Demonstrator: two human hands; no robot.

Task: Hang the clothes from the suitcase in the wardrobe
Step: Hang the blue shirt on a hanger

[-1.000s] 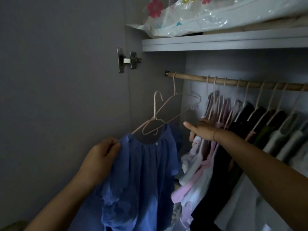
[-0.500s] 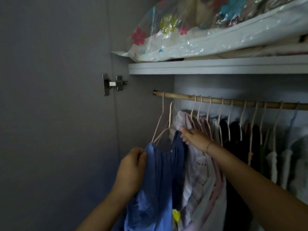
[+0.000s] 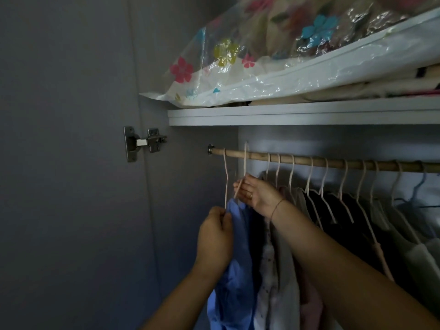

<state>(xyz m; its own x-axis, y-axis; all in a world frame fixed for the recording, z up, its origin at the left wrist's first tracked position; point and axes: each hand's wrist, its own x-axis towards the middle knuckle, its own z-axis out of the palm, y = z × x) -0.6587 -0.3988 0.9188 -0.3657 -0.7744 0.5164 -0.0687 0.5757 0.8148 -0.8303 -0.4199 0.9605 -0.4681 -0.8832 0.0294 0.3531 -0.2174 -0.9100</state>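
Note:
A blue garment hangs at the left end of the wooden rail inside the wardrobe. Two thin pink hanger hooks go up to the rail above it; one lifts slightly over the rail. My left hand pinches the blue fabric at its left shoulder. My right hand grips the neck of the second pink hanger just above the blue collar. Right of it, several garments in white, pink and black hang on pink hangers.
The open wardrobe door stands close on the left, with a metal hinge. A shelf sits just above the rail and carries a flowered plastic storage bag that overhangs its left end.
The blue garment went from held out in front of the wardrobe up to the rail's left end. My right hand moved from the hanging clothes onto a hanger neck. The view tilted upward.

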